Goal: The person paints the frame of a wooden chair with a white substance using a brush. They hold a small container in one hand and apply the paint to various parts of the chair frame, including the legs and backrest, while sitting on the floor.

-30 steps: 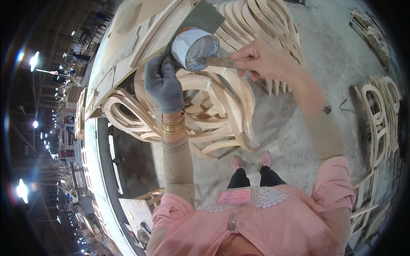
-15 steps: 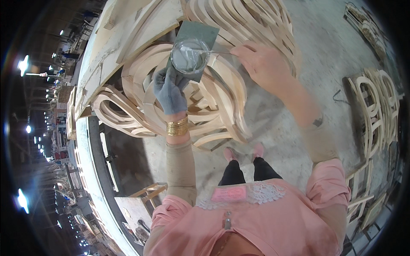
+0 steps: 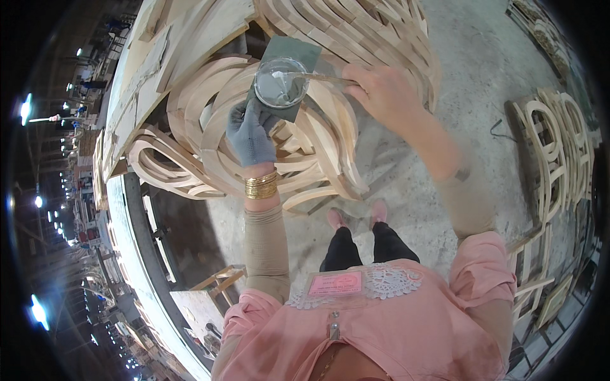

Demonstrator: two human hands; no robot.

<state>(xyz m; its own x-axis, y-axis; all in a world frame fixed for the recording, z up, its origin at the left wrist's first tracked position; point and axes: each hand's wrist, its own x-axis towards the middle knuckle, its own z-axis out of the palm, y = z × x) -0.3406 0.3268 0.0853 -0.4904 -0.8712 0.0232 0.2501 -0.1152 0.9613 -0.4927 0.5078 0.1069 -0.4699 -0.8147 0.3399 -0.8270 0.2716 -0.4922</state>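
Observation:
A grey glove covers my left hand (image 3: 251, 134). Its fingers are closed on a round clear cup (image 3: 262, 89) together with a flat dark green sheet (image 3: 306, 52) that lies behind or under the cup. Whitish-grey paste (image 3: 283, 87) coats the cup's inside. My bare right hand (image 3: 383, 94), to the right, pinches a thin stick (image 3: 330, 79). Its far end reaches over the rim into the paste, with a white dab at the tip. Both hands are above a pile of curved wooden frames (image 3: 330, 136).
More curved wood pieces (image 3: 337, 32) are stacked at the far side. A wooden table (image 3: 143, 82) stands at the far left. On the right, wooden chair-back frames (image 3: 549, 152) lean over the concrete floor (image 3: 470, 70). A small wooden stand (image 3: 222, 282) is low on the left.
The stick has tilted and its tip has moved further into the cup, where a white dab now shows. My right hand has shifted slightly. The left hand keeps its hold.

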